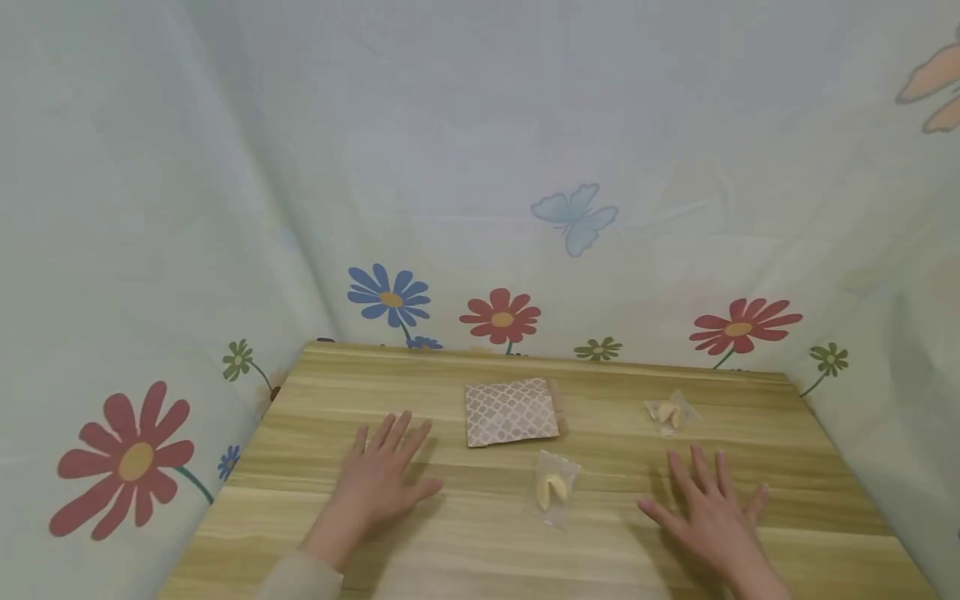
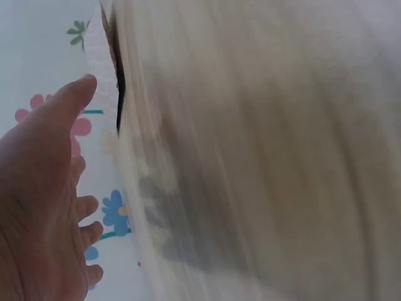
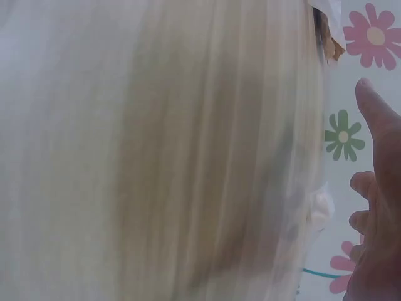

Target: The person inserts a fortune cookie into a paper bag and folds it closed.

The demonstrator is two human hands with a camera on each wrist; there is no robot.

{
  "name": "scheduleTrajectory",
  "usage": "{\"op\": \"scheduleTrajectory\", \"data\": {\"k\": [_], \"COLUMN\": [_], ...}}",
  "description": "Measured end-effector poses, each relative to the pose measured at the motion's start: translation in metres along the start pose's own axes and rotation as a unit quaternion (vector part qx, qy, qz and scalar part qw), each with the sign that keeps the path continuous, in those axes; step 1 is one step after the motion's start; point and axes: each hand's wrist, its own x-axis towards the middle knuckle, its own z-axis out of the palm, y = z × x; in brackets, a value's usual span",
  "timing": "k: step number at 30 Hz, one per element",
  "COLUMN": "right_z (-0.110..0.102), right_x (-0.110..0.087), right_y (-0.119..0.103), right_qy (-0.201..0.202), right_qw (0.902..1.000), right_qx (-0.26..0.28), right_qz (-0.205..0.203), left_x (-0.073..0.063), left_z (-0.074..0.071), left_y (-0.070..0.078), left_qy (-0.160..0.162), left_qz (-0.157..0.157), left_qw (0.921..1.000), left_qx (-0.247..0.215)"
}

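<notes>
Both hands have their fingers spread and hold nothing. My left hand (image 1: 378, 483) is over the left half of the wooden table (image 1: 465, 533), left of a flat grey-and-white patterned paper packet (image 1: 512, 423). Its thumb points toward the middle. My right hand (image 1: 708, 512) is over the right half, its shadow on the wood beside it. Between the hands lies a fortune cookie (image 1: 553, 490) in a clear wrapper. A second wrapped fortune cookie (image 1: 670, 413) lies farther back, just beyond the right fingertips. The packet's brown edge (image 3: 327, 34) shows in the right wrist view.
Behind the table and along its sides hangs a pale curtain (image 1: 450, 167) printed with flowers and butterflies. The table's back edge (image 1: 637, 364) lies close to it.
</notes>
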Motion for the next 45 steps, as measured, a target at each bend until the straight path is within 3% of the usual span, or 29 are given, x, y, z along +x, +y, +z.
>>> {"op": "scheduleTrajectory", "data": {"k": [8, 15, 23, 26, 34, 45], "right_z": [-0.001, -0.002, -0.003, -0.002, 0.000, 0.001], "right_x": [0.009, 0.011, 0.012, 0.012, 0.010, 0.010], "right_y": [-0.014, -0.022, -0.024, -0.024, -0.028, -0.030], "right_qy": [0.000, -0.003, 0.010, 0.013, 0.019, 0.014], "right_qw": [0.9999, 0.9998, 0.9994, 0.9995, 0.9994, 0.9992], "right_qx": [0.003, 0.010, 0.008, -0.004, -0.002, 0.006], "right_qz": [-0.014, -0.019, -0.031, -0.029, -0.031, -0.038], "left_x": [0.039, 0.073, 0.105, 0.114, 0.137, 0.156], "left_z": [-0.008, -0.014, -0.017, -0.016, -0.010, 0.002], "left_y": [0.001, 0.007, 0.017, 0.024, 0.041, 0.057], "left_qy": [-0.038, -0.054, -0.063, -0.064, -0.095, -0.113], "left_qz": [0.029, 0.046, 0.076, 0.089, 0.086, 0.086], "left_qw": [0.9988, 0.9975, 0.9944, 0.9934, 0.9918, 0.9895], "left_qx": [0.011, 0.003, 0.038, 0.031, 0.000, -0.027]}}
